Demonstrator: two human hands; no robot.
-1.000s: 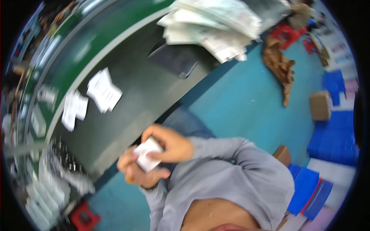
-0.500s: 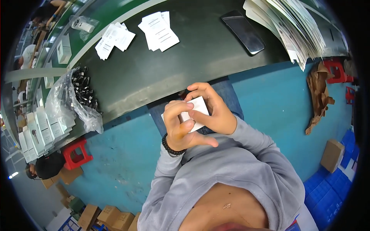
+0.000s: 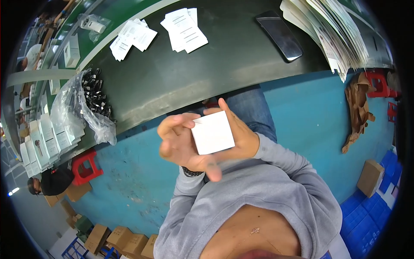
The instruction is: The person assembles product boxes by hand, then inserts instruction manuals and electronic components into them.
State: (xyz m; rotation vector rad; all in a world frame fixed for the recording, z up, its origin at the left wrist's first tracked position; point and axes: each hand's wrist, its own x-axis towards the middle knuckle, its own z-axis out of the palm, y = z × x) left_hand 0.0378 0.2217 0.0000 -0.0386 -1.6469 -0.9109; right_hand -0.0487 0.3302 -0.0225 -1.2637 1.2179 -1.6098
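Observation:
A flat white square (image 3: 213,134), its blank face turned up, is held over my lap just off the table's near edge. Whether it is a small box or a stack of leaflets I cannot tell. My right hand (image 3: 243,138) grips it from the right and below, with part of the fingers hidden behind it. My left hand (image 3: 183,142) is on the other side with its fingers apart and the thumb stretched out, blurred. One left fingertip touches the square's upper left corner. A dark bead bracelet (image 3: 192,172) circles the left wrist.
On the dark green table (image 3: 172,82) lie two stacks of white leaflets (image 3: 185,32), a black phone (image 3: 279,36) and a thick pile of paper sheets (image 3: 327,34). A plastic bag (image 3: 71,105) with black cables (image 3: 95,93) stands left, near white boxes (image 3: 39,146).
My left hand has swung left, uncovering the white square, and its fingers have spread. The right thumb has left the square's face; the hand now supports it from behind and the side.

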